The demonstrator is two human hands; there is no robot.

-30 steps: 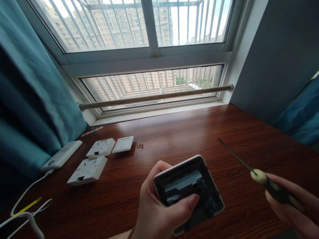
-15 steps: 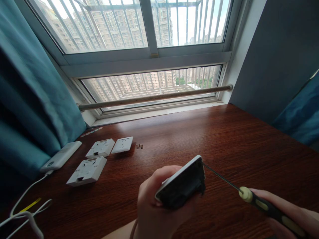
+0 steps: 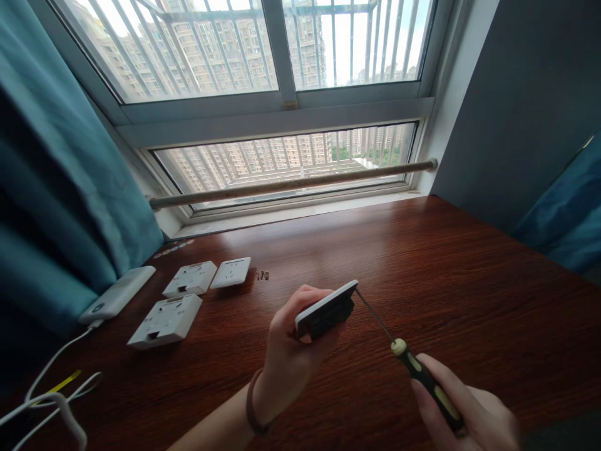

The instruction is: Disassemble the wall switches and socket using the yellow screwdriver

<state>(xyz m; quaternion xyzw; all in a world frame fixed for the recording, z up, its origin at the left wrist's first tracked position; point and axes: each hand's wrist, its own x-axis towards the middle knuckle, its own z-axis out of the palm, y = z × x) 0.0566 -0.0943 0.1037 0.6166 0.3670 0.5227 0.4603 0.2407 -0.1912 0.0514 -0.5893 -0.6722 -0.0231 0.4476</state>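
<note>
My left hand is closed around a wall socket panel, white on its face and black on its back. It is held tilted above the table, its back turned toward the lower right. In my right hand is a screwdriver with a black and pale-yellow handle. Its thin shaft points up and left, and the tip meets the panel's upper right edge. Whether the tip sits in a slot or only touches the edge, I cannot tell. A second white socket panel lies face up on the table, beside several small screws.
Two white mounting boxes rest on the wooden table at the left. Behind them is a white power bank with a white cable trailing to the front left. A yellow strip lies near the cable. A blue curtain borders the left side.
Both hands have moved farther out over the table, with the panel shifting up and left. The screwdriver has moved left with it, its handle now steeper, and its tip stays at the panel's edge.
</note>
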